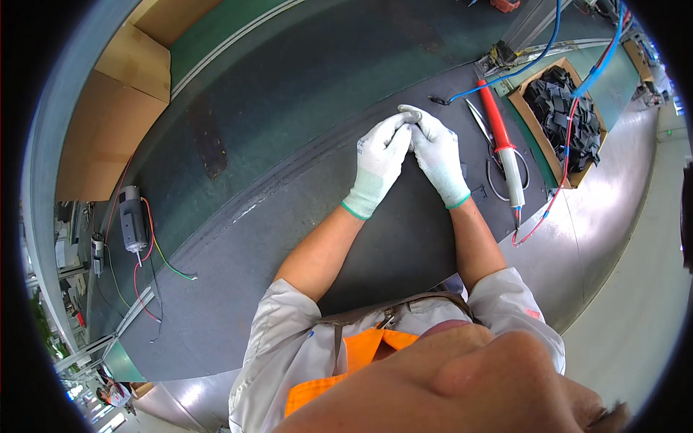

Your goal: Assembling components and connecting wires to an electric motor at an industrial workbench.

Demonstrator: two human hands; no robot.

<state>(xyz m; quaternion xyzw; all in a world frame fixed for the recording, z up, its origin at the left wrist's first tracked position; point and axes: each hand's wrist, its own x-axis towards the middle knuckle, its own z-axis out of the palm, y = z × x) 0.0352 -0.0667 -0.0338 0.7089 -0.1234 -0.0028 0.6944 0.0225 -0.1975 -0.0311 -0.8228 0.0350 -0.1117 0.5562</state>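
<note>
White-gloved at left hand (381, 150) and right hand (437, 148), closed together at the fingertips above the desk (238, 267), perhaps on a piece too hidden to tell, seemingly mid-job without visibly finished work, with boxed black parts (563, 108), perhaps remaining, to their right.

A grey motor (133, 220) with coloured wires (173, 270) lies left, cardboard boxes (108, 137) beyond it, an open carton (538, 124) of black pieces (567, 119) far right.

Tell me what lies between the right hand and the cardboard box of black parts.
In the head view: the scissors, nearer the right hand, then the red-and-grey tool, nearer the cardboard box.
</note>
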